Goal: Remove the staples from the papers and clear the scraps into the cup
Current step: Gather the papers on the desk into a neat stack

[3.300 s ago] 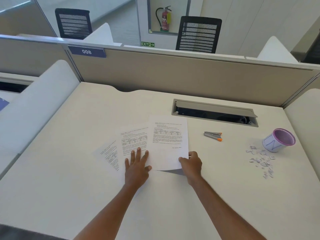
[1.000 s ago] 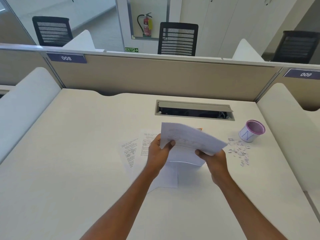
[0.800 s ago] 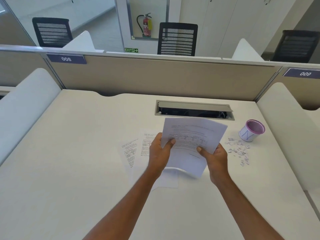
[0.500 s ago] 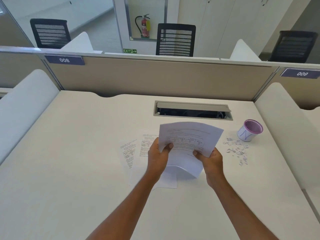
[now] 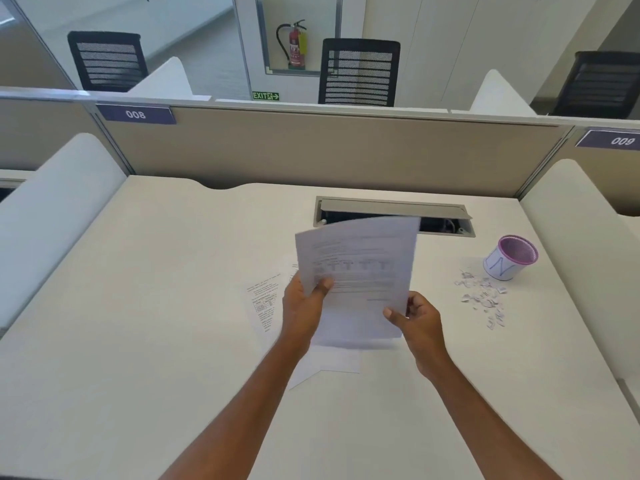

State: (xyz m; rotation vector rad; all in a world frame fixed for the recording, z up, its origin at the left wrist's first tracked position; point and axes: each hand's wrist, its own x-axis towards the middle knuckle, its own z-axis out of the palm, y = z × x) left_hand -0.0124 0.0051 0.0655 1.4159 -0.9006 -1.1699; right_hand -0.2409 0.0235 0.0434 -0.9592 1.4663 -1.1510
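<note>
- The person lifts a printed sheaf of papers [image 5: 360,268] above the white desk [image 5: 138,306], tilted up toward them.
- The left hand [image 5: 303,306] pinches its left edge, thumb on the printed face.
- The right hand [image 5: 417,318] grips the lower right corner.
- More sheets [image 5: 265,303] lie flat on the desk beneath, to the left.
- Far right stands a purple-rimmed cup [image 5: 510,258], with paper scraps [image 5: 483,296] scattered just near of it.
- A cable hatch [image 5: 394,211] sits open behind the papers.
</note>
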